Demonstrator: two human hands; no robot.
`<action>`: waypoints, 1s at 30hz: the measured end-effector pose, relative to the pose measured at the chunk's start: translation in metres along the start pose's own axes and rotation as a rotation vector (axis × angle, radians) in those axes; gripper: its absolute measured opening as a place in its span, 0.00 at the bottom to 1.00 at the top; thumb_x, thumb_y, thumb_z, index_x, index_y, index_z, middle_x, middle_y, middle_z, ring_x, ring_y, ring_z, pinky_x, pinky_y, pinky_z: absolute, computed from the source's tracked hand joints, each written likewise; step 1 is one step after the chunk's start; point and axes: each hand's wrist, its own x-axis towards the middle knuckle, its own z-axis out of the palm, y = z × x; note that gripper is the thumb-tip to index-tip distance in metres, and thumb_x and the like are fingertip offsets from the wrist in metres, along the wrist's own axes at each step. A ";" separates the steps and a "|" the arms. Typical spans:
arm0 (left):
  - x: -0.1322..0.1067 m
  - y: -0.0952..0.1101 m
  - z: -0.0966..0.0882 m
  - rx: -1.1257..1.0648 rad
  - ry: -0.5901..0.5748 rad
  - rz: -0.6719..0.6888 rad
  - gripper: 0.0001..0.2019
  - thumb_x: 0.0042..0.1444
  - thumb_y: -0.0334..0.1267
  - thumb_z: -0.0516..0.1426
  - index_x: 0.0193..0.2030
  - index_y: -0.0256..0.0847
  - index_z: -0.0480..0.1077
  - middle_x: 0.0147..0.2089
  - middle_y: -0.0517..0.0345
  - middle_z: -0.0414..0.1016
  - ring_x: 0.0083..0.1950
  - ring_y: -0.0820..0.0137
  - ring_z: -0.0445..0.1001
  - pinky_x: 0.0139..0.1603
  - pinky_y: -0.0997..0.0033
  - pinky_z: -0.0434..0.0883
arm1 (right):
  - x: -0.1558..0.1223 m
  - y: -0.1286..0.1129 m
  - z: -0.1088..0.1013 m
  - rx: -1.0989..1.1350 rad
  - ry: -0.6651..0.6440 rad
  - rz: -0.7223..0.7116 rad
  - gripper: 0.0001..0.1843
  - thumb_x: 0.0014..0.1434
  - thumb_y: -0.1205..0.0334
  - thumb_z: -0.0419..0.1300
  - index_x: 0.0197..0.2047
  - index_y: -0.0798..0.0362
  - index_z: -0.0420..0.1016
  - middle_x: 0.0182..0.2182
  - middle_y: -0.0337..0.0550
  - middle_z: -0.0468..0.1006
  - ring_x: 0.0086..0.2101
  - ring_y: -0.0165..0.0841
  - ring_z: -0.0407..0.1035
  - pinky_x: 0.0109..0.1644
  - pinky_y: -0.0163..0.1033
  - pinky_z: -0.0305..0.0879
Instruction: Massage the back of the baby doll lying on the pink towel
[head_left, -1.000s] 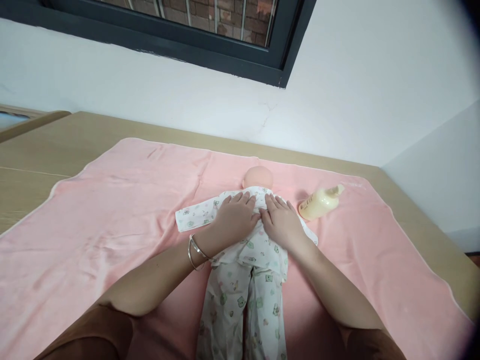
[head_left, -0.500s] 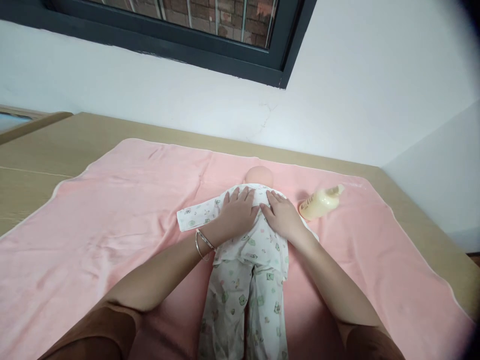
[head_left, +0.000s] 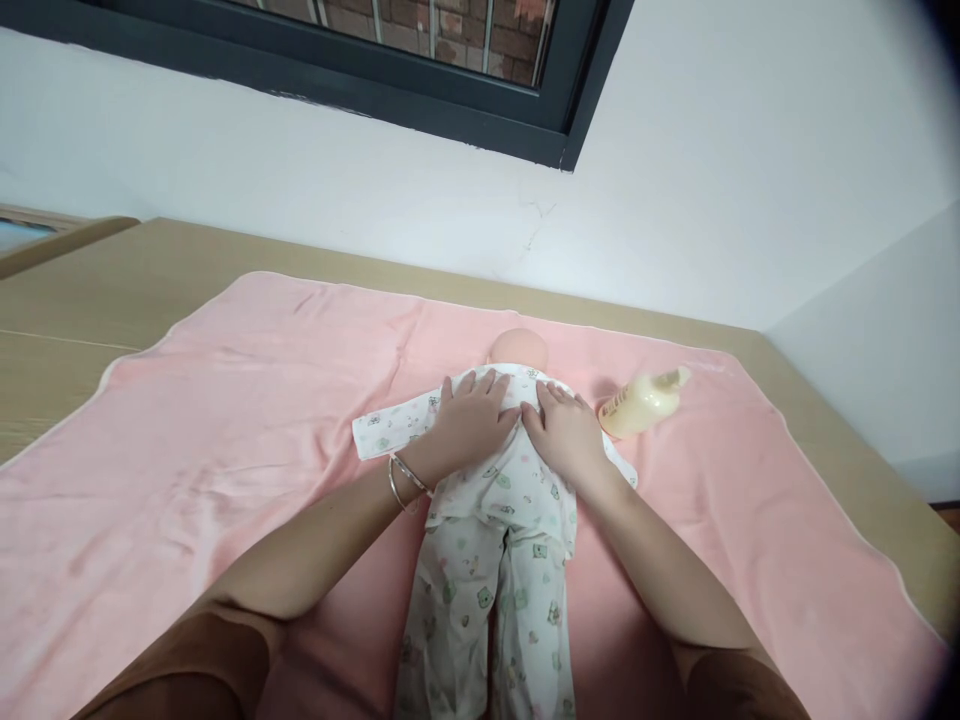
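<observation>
A baby doll (head_left: 517, 348) in a white printed top (head_left: 529, 490) and matching trousers (head_left: 532, 620) lies stretched out with its head toward the wall. Its face does not show. My left hand (head_left: 472, 420) rests flat on the upper left of the doll's top, fingers spread. On the upper right of the top lies my right hand (head_left: 566, 430), its fingers extended and the thumb close to my left thumb. Neither hand grasps anything. A bracelet (head_left: 409, 475) circles my left wrist. Just right of my right hand is a pale yellow pump bottle (head_left: 641, 402).
Under the doll spreads a pink blanket (head_left: 225, 420) on a wooden tabletop (head_left: 180, 265). A white wall (head_left: 465, 225) rises behind the far edge, with a dark-framed window (head_left: 420, 100) above. At the far left stands a wooden edge or rail (head_left: 75, 240).
My right hand has shifted slightly outward to the right on the doll's top. My left hand has also moved a little outward. The view has tilted very slightly; the doll and bottle stay put.
</observation>
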 end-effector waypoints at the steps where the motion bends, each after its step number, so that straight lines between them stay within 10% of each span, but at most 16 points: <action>1: 0.001 0.000 0.003 -0.008 0.012 -0.019 0.31 0.72 0.50 0.45 0.75 0.37 0.57 0.77 0.42 0.57 0.77 0.42 0.54 0.73 0.22 0.47 | 0.003 0.001 0.003 0.012 -0.014 -0.004 0.31 0.75 0.54 0.43 0.72 0.65 0.61 0.69 0.62 0.67 0.70 0.47 0.58 0.72 0.53 0.52; 11: -0.038 0.030 -0.003 0.176 0.069 0.139 0.27 0.66 0.32 0.48 0.71 0.35 0.65 0.74 0.38 0.63 0.74 0.41 0.61 0.73 0.19 0.32 | -0.033 -0.014 -0.016 -0.136 -0.140 -0.148 0.32 0.74 0.59 0.44 0.75 0.65 0.55 0.72 0.66 0.59 0.70 0.53 0.58 0.72 0.57 0.53; 18: -0.017 0.017 -0.006 0.043 0.010 0.078 0.27 0.70 0.39 0.46 0.73 0.34 0.62 0.76 0.40 0.60 0.76 0.46 0.59 0.75 0.29 0.51 | -0.019 -0.007 -0.017 -0.078 -0.077 -0.028 0.28 0.73 0.55 0.45 0.68 0.61 0.66 0.56 0.59 0.80 0.54 0.49 0.76 0.63 0.53 0.65; 25: -0.003 0.010 0.005 -0.015 0.029 0.027 0.29 0.70 0.40 0.47 0.75 0.32 0.57 0.78 0.39 0.56 0.78 0.44 0.54 0.75 0.34 0.53 | -0.003 0.000 0.012 -0.012 0.007 -0.010 0.32 0.74 0.56 0.43 0.73 0.65 0.58 0.69 0.64 0.65 0.70 0.50 0.57 0.71 0.54 0.54; 30: 0.003 0.001 0.014 -0.112 0.189 0.094 0.25 0.64 0.37 0.53 0.66 0.33 0.68 0.69 0.40 0.70 0.71 0.51 0.65 0.74 0.46 0.60 | 0.004 0.008 0.018 0.129 0.023 -0.038 0.31 0.73 0.56 0.43 0.73 0.62 0.59 0.70 0.59 0.64 0.71 0.47 0.55 0.73 0.55 0.51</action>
